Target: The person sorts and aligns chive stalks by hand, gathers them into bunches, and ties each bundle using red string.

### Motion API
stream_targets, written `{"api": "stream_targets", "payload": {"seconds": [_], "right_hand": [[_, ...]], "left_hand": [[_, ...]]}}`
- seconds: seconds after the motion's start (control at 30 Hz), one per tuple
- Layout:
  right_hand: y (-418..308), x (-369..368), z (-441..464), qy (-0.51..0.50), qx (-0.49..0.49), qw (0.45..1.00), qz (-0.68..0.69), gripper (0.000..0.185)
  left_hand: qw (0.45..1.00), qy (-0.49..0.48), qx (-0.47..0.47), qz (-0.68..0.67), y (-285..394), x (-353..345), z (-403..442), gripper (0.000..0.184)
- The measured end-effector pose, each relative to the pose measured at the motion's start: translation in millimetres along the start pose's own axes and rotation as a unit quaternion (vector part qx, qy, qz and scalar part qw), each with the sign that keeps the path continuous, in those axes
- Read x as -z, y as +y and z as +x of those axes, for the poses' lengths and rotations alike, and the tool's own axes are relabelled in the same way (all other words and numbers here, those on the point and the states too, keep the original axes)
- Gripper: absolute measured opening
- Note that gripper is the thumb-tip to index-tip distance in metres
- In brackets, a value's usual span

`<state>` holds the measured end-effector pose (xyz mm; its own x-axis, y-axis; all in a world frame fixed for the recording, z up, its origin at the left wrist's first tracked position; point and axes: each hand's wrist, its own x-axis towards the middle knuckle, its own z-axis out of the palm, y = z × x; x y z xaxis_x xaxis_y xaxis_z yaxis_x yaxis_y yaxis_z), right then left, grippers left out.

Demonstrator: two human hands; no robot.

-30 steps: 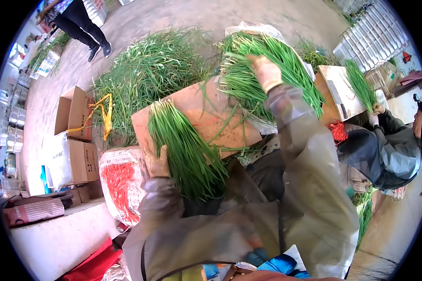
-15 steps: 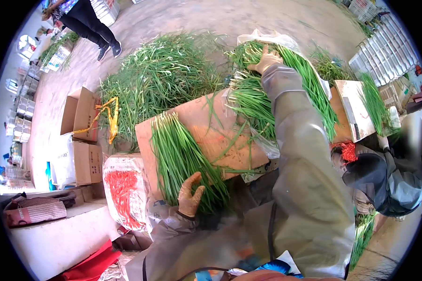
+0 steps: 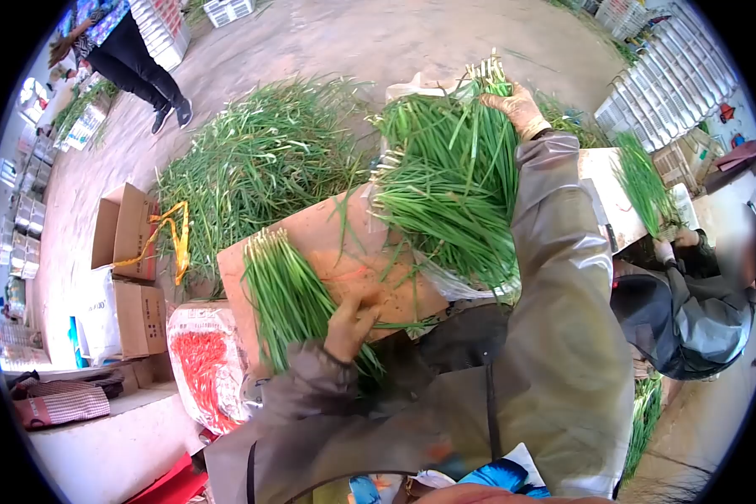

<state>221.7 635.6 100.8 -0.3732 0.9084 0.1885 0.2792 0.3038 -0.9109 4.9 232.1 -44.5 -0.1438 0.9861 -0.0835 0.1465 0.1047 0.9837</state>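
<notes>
Near the far end of the board, my gloved right hand is closed around a bunch of long green chives, just below their pale ends, which point up. Under and beside it lies a larger pile of chives on a clear plastic sheet. My gloved left hand is slightly blurred, its fingers apart and nothing in them. It is over the right side of a neat chive bundle, whose pale ends are lined up on the brown board.
Loose leaves are heaped on the floor beyond the board. To the left are a cardboard box with yellow strapping and a bag of red ties. A co-worker sits at the right; another person stands far left.
My right hand has closed on chives from the pile and lifted their pale ends. My left hand has moved slightly up over the bundle. The whole view has shifted somewhat.
</notes>
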Motion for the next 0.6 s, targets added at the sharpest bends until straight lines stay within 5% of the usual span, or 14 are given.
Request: {"api": "stream_targets", "payload": {"seconds": [0.17, 0.2, 0.33, 0.4, 0.43, 0.6], "right_hand": [[-5.1, 24.7, -17.8, 0.033, 0.076, 0.995, 0.053, 0.051], [-13.1, 26.7, -27.2, 0.010, 0.060, 0.991, 0.120, 0.062], [-52.8, 58.1, -42.9, 0.000, 0.117, 0.975, 0.190, 0.055], [-94.5, 88.3, -49.8, 0.010, 0.173, 0.969, 0.174, 0.049], [-112.1, 111.6, -47.1, 0.025, 0.256, 0.966, 0.015, 0.044], [-218.9, 127.0, -89.7, -0.013, 0.233, 0.968, 0.094, 0.029]], "left_hand": [[0.963, 0.096, -0.252, 0.025, 91.5, -66.4, 143.9, 0.068], [0.961, 0.104, -0.258, 0.016, 109.1, -76.5, 165.4, 0.074], [0.966, 0.086, -0.194, -0.146, 125.7, -119.7, 195.0, 0.090], [0.975, 0.073, -0.182, -0.102, 115.9, -124.4, 180.6, 0.089], [0.982, 0.061, -0.169, -0.058, 109.1, -124.4, 172.5, 0.088], [0.970, 0.037, -0.204, -0.130, 145.3, -94.0, 127.4, 0.079]]}}
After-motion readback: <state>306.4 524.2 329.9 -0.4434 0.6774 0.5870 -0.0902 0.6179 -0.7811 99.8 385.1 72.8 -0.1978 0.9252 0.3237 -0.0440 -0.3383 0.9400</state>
